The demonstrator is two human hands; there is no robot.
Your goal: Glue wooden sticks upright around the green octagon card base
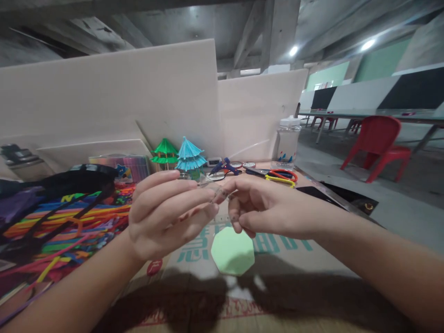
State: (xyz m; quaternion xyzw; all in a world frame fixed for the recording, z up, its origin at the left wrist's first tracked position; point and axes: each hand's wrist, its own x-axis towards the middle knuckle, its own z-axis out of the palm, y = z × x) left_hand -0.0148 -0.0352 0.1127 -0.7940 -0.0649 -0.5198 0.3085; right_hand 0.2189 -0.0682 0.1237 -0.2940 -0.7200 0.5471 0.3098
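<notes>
My left hand (169, 212) is raised over the work surface, its thumb and fingers pinching a thin clear plastic triangle (208, 181) that looks like a set square. At its right end, my right hand (258, 206) has curled fingers touching the same piece; the exact contact is partly hidden and blurred. Below the hands a pale green octagon (233, 252) lies flat on a printed cardboard sheet (277, 277), apart from both hands.
Colourful strips (65, 226) cover the left side. Behind the hands stand green (165, 150) and blue (190, 155) paper roofs, a glue gun (225, 167), scissors (282, 176) and a clear bottle (286, 143). White panels (138, 92) rise behind; a red chair (376, 143) stands right.
</notes>
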